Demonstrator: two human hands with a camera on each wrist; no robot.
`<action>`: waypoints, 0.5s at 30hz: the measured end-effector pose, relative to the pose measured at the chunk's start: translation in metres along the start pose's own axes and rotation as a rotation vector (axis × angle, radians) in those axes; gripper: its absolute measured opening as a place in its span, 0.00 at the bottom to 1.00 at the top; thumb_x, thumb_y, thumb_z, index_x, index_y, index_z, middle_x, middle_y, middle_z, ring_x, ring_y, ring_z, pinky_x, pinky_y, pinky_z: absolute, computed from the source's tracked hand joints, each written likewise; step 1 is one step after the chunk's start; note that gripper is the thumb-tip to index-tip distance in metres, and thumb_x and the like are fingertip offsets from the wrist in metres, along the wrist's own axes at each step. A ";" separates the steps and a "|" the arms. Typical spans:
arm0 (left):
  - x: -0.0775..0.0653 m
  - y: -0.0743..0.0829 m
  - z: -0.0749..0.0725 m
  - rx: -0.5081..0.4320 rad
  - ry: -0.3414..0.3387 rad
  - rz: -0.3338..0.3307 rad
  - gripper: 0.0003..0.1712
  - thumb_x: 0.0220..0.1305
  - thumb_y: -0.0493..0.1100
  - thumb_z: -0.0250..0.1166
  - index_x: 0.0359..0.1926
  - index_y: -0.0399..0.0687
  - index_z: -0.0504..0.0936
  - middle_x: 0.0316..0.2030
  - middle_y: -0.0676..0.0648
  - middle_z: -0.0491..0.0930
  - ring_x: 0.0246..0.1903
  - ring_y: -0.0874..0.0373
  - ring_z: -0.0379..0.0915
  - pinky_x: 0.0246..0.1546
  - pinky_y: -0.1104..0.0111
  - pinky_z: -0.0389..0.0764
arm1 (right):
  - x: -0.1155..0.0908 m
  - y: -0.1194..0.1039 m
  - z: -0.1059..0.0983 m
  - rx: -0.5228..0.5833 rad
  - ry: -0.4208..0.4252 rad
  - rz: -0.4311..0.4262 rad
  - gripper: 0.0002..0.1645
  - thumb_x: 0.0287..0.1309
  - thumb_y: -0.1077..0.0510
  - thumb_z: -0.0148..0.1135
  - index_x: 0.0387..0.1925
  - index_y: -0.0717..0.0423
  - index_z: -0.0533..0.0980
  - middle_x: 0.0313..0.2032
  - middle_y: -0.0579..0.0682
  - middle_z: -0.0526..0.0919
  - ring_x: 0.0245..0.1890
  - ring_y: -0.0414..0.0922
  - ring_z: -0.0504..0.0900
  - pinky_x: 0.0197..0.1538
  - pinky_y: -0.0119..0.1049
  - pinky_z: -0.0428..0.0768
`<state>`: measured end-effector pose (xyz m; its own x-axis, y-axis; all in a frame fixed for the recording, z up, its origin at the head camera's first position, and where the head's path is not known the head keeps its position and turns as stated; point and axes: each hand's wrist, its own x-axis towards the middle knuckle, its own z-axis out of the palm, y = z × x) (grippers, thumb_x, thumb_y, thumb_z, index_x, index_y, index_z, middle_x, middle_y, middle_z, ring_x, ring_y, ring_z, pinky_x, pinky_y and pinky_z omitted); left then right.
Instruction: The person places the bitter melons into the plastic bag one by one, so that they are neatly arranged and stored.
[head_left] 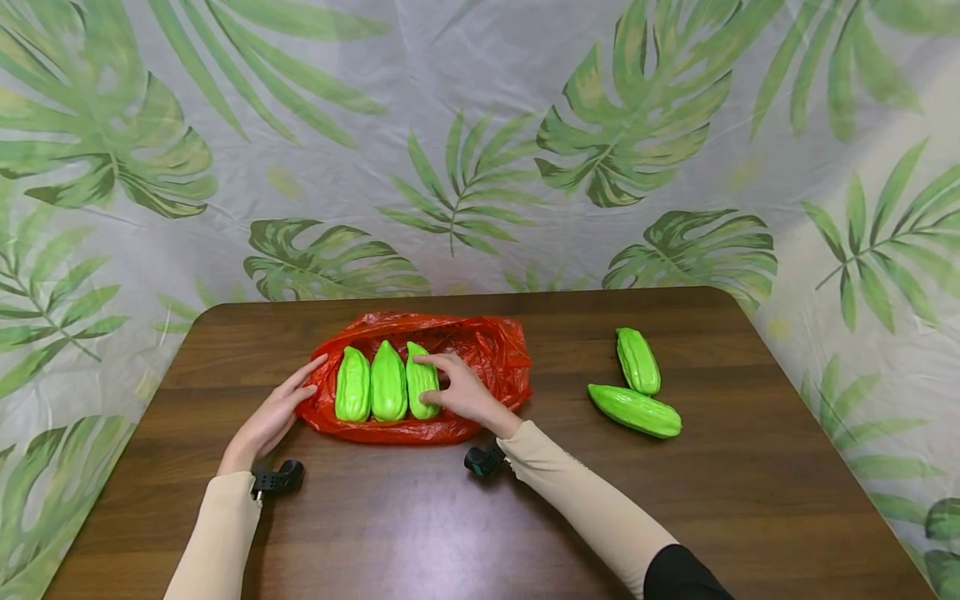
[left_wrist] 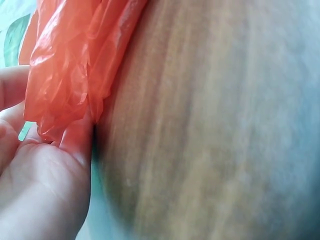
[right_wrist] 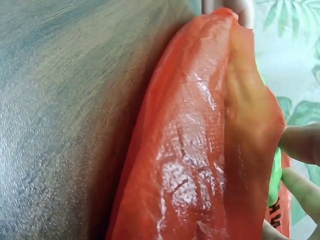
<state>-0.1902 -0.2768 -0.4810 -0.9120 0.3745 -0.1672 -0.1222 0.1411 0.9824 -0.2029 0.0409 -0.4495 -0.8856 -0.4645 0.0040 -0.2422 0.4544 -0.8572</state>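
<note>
A red plastic bag (head_left: 498, 362) lies spread open on the table, with three bright green bitter melons side by side in it. The left (head_left: 352, 385) and middle (head_left: 388, 382) melons stand next to the right-hand melon (head_left: 421, 379). My right hand (head_left: 468, 396) grips that right-hand one between thumb and fingers. At the bag's left end, my left hand (head_left: 272, 414) holds its edge; in the left wrist view the red plastic (left_wrist: 65, 65) lies between thumb and fingers. The bag's wall hides most of the melons in the right wrist view.
Two more green bitter melons lie on the right of the brown wooden table (head_left: 555, 517), one pointing away (head_left: 637, 361) and one lying crosswise (head_left: 635, 411) in front of it. A leaf-patterned cloth (head_left: 480, 167) hangs behind the table.
</note>
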 end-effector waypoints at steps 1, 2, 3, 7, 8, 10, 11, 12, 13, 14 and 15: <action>0.000 0.000 0.000 0.000 0.000 -0.001 0.32 0.77 0.43 0.43 0.76 0.47 0.44 0.74 0.40 0.34 0.71 0.43 0.31 0.56 0.81 0.59 | 0.000 0.000 0.000 -0.005 0.001 0.002 0.35 0.53 0.62 0.67 0.64 0.53 0.70 0.62 0.59 0.67 0.55 0.55 0.72 0.53 0.48 0.72; 0.000 0.000 0.000 0.001 0.000 0.000 0.32 0.77 0.43 0.43 0.76 0.47 0.44 0.74 0.40 0.34 0.71 0.43 0.31 0.56 0.80 0.59 | 0.000 0.000 0.001 -0.005 0.003 0.004 0.35 0.53 0.62 0.67 0.64 0.53 0.70 0.62 0.59 0.67 0.55 0.56 0.71 0.54 0.49 0.71; 0.000 0.000 0.000 0.001 -0.001 0.000 0.32 0.77 0.44 0.43 0.76 0.47 0.44 0.74 0.40 0.34 0.71 0.43 0.31 0.56 0.80 0.59 | 0.000 0.001 0.001 -0.004 0.005 0.002 0.35 0.54 0.61 0.67 0.64 0.53 0.70 0.62 0.59 0.67 0.55 0.56 0.71 0.55 0.50 0.71; 0.000 0.000 0.000 -0.003 -0.003 0.003 0.32 0.77 0.43 0.43 0.76 0.47 0.43 0.74 0.40 0.34 0.71 0.43 0.31 0.56 0.80 0.59 | -0.001 0.001 0.000 0.008 0.006 0.006 0.34 0.55 0.60 0.66 0.65 0.53 0.70 0.62 0.59 0.67 0.54 0.56 0.72 0.53 0.49 0.72; 0.000 0.000 0.000 -0.003 -0.003 0.004 0.32 0.77 0.43 0.43 0.76 0.47 0.43 0.74 0.40 0.34 0.71 0.43 0.31 0.56 0.81 0.60 | -0.002 0.000 -0.001 0.012 0.007 0.008 0.34 0.55 0.60 0.66 0.64 0.53 0.70 0.63 0.59 0.66 0.54 0.56 0.72 0.53 0.49 0.72; 0.000 0.000 0.000 -0.005 -0.002 0.005 0.32 0.77 0.43 0.43 0.76 0.47 0.44 0.74 0.40 0.34 0.71 0.43 0.32 0.55 0.81 0.60 | -0.003 0.000 -0.002 0.022 0.012 0.013 0.33 0.55 0.60 0.66 0.64 0.53 0.70 0.63 0.60 0.66 0.55 0.56 0.72 0.53 0.50 0.72; 0.000 0.000 0.000 -0.005 -0.001 0.004 0.32 0.77 0.43 0.43 0.76 0.47 0.44 0.74 0.40 0.34 0.71 0.43 0.31 0.55 0.82 0.60 | -0.003 0.000 -0.003 0.025 0.015 0.015 0.33 0.55 0.60 0.66 0.64 0.53 0.70 0.64 0.61 0.65 0.56 0.57 0.71 0.54 0.50 0.71; 0.000 -0.001 0.000 -0.005 -0.001 0.004 0.32 0.77 0.43 0.43 0.76 0.47 0.44 0.74 0.40 0.34 0.71 0.43 0.31 0.55 0.81 0.60 | -0.004 0.000 -0.004 0.027 0.019 0.015 0.33 0.55 0.60 0.66 0.64 0.53 0.71 0.64 0.61 0.64 0.57 0.57 0.71 0.54 0.50 0.71; 0.000 -0.001 0.000 -0.004 0.000 0.004 0.32 0.77 0.43 0.43 0.76 0.47 0.44 0.74 0.40 0.34 0.71 0.43 0.31 0.55 0.81 0.60 | -0.004 0.000 -0.005 0.033 0.023 0.015 0.33 0.56 0.61 0.66 0.64 0.53 0.71 0.64 0.62 0.63 0.58 0.58 0.70 0.55 0.51 0.71; 0.000 -0.001 0.000 -0.001 0.001 0.002 0.32 0.77 0.43 0.43 0.76 0.48 0.44 0.74 0.40 0.34 0.71 0.43 0.31 0.56 0.81 0.60 | -0.005 0.000 -0.005 0.038 0.028 0.015 0.32 0.56 0.61 0.66 0.64 0.54 0.71 0.65 0.63 0.62 0.58 0.59 0.70 0.56 0.52 0.70; 0.000 -0.001 0.000 0.001 0.000 0.001 0.32 0.77 0.43 0.43 0.76 0.48 0.44 0.74 0.40 0.34 0.71 0.43 0.31 0.57 0.80 0.59 | -0.005 -0.001 -0.006 0.045 0.030 0.010 0.32 0.56 0.61 0.66 0.64 0.54 0.70 0.65 0.63 0.63 0.57 0.59 0.71 0.56 0.52 0.71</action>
<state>-0.1900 -0.2770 -0.4816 -0.9122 0.3745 -0.1662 -0.1208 0.1417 0.9825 -0.2009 0.0478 -0.4459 -0.8997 -0.4365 0.0100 -0.2157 0.4245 -0.8794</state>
